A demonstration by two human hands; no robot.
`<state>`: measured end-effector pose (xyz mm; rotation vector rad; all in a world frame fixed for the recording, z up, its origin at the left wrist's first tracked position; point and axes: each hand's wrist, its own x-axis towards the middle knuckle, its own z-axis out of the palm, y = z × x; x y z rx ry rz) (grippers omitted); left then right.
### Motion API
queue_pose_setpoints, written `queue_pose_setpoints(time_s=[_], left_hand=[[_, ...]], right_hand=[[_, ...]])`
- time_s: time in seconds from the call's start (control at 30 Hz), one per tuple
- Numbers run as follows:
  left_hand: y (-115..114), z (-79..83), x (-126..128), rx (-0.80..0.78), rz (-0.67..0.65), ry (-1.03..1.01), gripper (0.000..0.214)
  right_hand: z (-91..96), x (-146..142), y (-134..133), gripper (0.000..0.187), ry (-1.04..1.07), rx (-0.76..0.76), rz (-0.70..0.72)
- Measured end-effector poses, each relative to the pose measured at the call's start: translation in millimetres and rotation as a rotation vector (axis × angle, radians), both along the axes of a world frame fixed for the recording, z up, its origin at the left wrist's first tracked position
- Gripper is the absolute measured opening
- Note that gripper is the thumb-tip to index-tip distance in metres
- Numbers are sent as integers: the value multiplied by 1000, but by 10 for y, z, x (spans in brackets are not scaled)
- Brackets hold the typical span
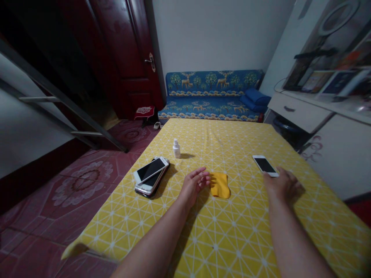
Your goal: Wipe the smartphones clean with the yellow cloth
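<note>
My right hand [279, 187] is at the right of the table, with thumb and fingers around the near end of a white smartphone [264, 165]. The phone's dark screen faces up; I cannot tell whether it rests on the cloth or is slightly raised. Near the middle, my left hand [194, 184] is empty, its fingers loosely bent and apart. Just right of those fingertips lies a small orange-yellow cloth [220, 186]. Farther left, a white smartphone [151, 170] lies askew on top of a stack of phones [147, 188]. Behind the stack stands a small white bottle [176, 150].
A yellow patterned tablecloth [213, 231] covers the table. Beyond its far edge is a blue sofa [211, 104]. A white cabinet [336, 150] stands at the right. A metal ladder [87, 116] leans at the left, near a dark red door [124, 50].
</note>
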<state>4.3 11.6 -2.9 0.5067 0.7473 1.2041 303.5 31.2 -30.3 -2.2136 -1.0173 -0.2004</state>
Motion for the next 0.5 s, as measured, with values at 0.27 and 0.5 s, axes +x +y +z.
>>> queue_pose_setpoints(time_s=[0.27, 0.5], left_hand=[[-3, -7, 5, 20, -8, 8, 28], [10, -21, 6, 14, -15, 7, 27]], right_hand=[[101, -107, 5, 49, 1, -159, -20], [133, -121, 88, 46, -26, -143, 22]])
